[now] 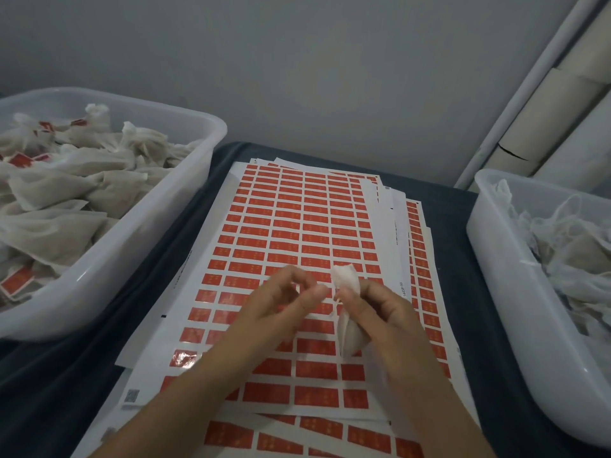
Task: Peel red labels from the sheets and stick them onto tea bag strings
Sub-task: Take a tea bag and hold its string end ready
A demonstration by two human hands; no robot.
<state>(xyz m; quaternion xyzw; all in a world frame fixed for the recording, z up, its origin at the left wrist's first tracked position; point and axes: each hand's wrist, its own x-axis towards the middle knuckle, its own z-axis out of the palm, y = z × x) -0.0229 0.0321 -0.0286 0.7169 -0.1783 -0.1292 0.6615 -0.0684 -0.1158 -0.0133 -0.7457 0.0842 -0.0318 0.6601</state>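
One white mesh tea bag (349, 312), crumpled at its top and bulging lower down, is sitting above the top label sheet (291, 226), with the right hand (380, 312) curling its fingers round it, while the left hand (281, 302) is pinching thumb and forefinger together just beside the bag's neck; whether a string lies between them I cannot tell. Several overlapping white sheets of small red labels are lying on the dark cloth (456, 233). Two translucent bins are flanking them: the left bin (139, 242) is holding many tea bags, some with red labels, and the right bin (502, 292) is holding bags without labels.
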